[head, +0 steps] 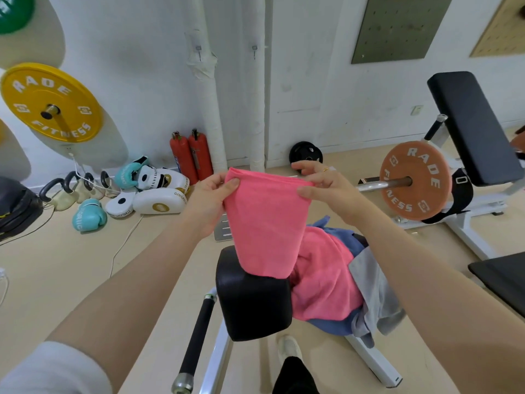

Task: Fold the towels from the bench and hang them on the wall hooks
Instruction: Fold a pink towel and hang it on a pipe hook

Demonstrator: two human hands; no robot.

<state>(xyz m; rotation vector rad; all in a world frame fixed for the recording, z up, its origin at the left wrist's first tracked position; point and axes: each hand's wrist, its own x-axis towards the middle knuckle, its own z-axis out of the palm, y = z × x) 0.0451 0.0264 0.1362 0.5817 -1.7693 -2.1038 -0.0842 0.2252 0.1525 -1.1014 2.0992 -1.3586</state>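
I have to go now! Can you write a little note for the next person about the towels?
Left hand and right hand each pinch a top corner of the folded pink towel, held up over the black bench.
Still heaped on the bench: another pink towel, a blue towel and a grey towel, all unfolded.
Both wall hooks are bare.
Done: first towel folded. Left: hang it, then fold and hang the rest.
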